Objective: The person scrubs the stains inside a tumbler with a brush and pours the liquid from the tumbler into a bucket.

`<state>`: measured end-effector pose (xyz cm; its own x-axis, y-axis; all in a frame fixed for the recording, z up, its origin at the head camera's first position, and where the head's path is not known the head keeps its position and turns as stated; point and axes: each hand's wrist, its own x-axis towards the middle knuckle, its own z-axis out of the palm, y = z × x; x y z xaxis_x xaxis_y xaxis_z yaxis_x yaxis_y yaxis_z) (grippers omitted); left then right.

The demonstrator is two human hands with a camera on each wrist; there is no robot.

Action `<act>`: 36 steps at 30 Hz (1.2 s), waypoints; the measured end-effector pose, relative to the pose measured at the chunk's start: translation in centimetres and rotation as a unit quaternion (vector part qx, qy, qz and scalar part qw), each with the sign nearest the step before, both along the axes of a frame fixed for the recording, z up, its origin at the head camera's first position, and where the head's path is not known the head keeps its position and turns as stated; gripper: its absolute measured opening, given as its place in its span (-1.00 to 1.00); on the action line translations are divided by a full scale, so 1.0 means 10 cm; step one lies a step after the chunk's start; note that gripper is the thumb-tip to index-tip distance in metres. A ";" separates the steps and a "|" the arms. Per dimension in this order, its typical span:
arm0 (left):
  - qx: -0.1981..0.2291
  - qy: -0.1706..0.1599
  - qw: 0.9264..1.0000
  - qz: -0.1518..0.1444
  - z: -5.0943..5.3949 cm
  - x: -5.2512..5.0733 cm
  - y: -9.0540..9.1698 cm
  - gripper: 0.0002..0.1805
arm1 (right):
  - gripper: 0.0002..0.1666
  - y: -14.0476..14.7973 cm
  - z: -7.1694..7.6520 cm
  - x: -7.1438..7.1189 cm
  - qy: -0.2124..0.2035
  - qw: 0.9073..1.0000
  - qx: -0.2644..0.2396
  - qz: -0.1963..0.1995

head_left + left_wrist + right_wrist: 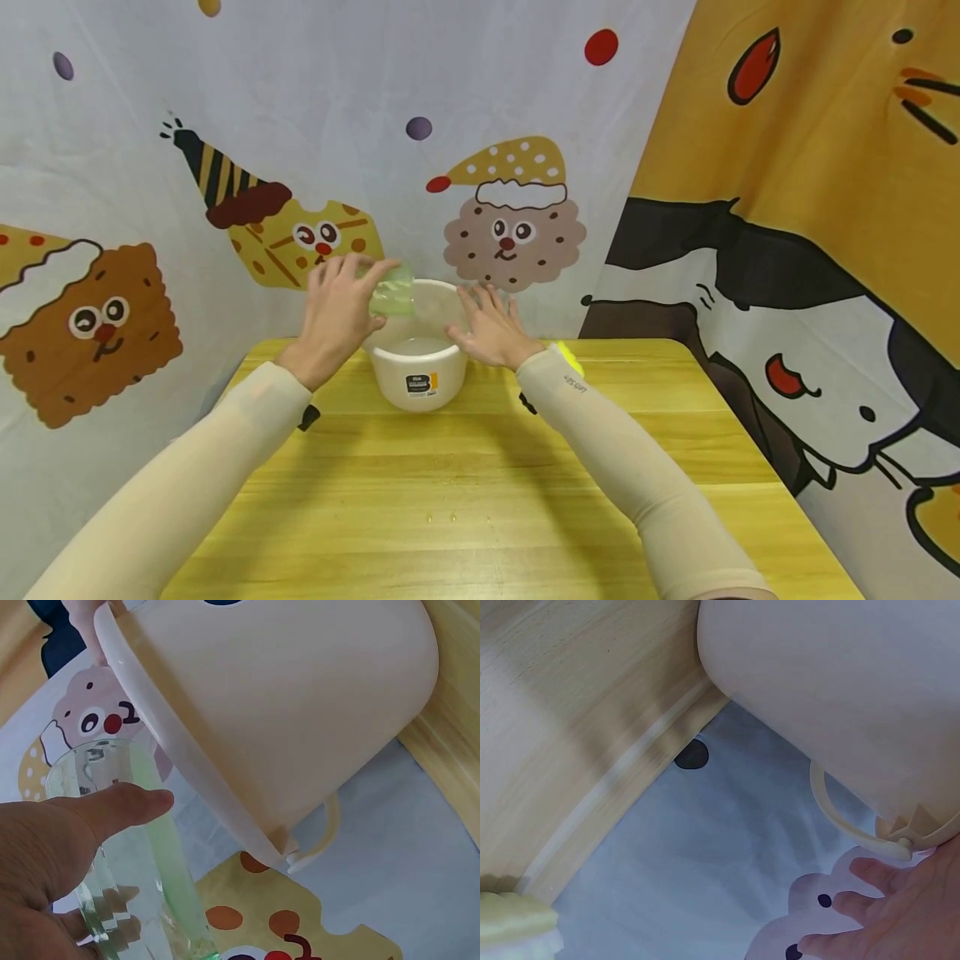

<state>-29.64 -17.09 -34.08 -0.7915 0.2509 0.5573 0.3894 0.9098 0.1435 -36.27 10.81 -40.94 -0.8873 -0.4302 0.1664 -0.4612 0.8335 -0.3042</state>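
My left hand grips a clear green-tinted drinking glass between thumb and fingers. The glass lies tipped on its side above a white plastic bucket, its mouth towards the right. In the left wrist view, the thumb lies along the side of the glass, just outside the bucket rim. My right hand is at the bucket's right rim, fingers spread and mostly straight. Whether its thumb presses the rim is hard to tell. A pale handle hangs on the bucket's far side. Some clear liquid seems to sit in the bucket.
The bucket stands near the back edge of a wooden table. Water drops dot the tabletop. Behind the right wrist is a bright yellow object, partly hidden. A printed cartoon curtain hangs directly behind the table.
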 end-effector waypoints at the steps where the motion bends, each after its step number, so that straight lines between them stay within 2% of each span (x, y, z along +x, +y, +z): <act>1: -0.005 0.004 1.000 -0.001 0.00 -0.01 0.01 0.05 | 0.10 0.00 0.00 0.00 -0.001 1.000 0.002 0.000; 13: -0.067 0.051 0.996 -0.010 0.02 -0.08 0.06 0.02 | 0.14 0.01 0.01 -0.02 -0.001 1.000 0.008 0.001; 25: -0.120 0.083 0.989 -0.013 0.01 -0.06 0.09 0.01 | 0.11 0.01 -0.01 -0.01 0.000 1.000 0.004 0.003; 36: -0.138 0.126 0.982 -0.019 -0.02 -0.06 0.09 -0.04 | 0.11 0.00 -0.02 -0.02 -0.002 1.000 -0.003 0.002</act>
<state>-30.23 -16.22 -34.33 -0.6242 0.4464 0.6412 0.4150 0.8848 -0.2120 -36.50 10.84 -41.15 -0.8859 -0.4336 0.1647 -0.4638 0.8296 -0.3109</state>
